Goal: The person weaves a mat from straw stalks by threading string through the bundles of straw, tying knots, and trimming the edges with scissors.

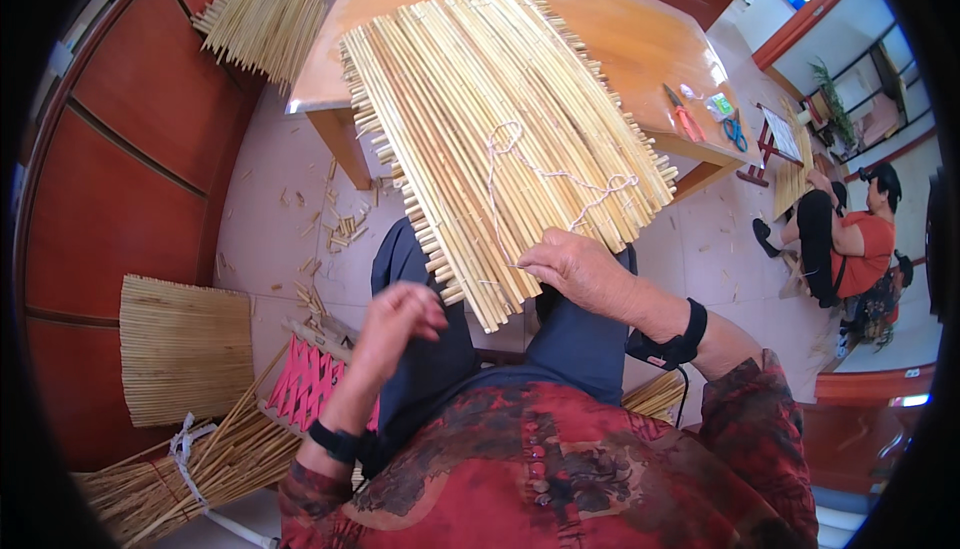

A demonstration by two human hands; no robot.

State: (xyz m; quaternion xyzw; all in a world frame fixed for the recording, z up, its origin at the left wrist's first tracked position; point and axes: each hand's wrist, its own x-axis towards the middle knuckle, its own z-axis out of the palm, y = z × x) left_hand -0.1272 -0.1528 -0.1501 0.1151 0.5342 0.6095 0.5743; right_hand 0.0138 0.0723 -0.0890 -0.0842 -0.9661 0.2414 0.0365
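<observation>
A mat of thin reed sticks (500,119), tied side by side, slopes from the table down to my knees. Loops of pinkish-white string (560,173) lie over its surface, with one strand running down to its near end. My right hand (580,271) pinches that string near the mat's lower edge, thumb and forefinger pressed together. Left of the mat, over my left thigh, my left hand (398,323) hangs apart from it with fingers curled in. Its fingertips are slightly blurred, and whatever may be between them cannot be made out.
Red-handled pliers (685,114) and blue-handled scissors (735,131) lie on the wooden table (660,39). A reed bundle (220,464) and a finished mat (187,349) are at left. Offcuts (345,232) litter the floor. Another person (860,234) sits at right.
</observation>
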